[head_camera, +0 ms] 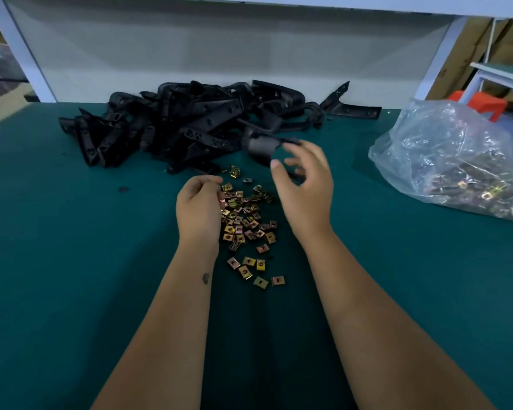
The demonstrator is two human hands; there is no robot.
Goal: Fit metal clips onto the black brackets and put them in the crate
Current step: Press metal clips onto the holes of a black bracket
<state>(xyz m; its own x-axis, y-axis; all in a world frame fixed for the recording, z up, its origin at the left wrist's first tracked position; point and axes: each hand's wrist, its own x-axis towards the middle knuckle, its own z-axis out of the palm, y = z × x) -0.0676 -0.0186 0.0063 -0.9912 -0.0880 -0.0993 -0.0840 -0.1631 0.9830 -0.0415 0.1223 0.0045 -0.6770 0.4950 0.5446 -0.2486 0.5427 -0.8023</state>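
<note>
A heap of black brackets [190, 125] lies at the back of the green table [71, 232]. Several brass-coloured metal clips [246, 220] are scattered in front of it, between my two hands. My right hand [305, 187] is raised above the table and grips one black bracket [261, 146], blurred, between thumb and fingers. My left hand [199, 208] rests at the left edge of the clips, its fingers curled in and pinching a clip [222, 188] that they mostly hide. No crate is in view.
A clear plastic bag [450, 161] holding more clips sits at the right edge of the table. A white back panel [219, 54] rises behind the bracket heap. A red stool [483, 105] and a second bench stand beyond the table on the right.
</note>
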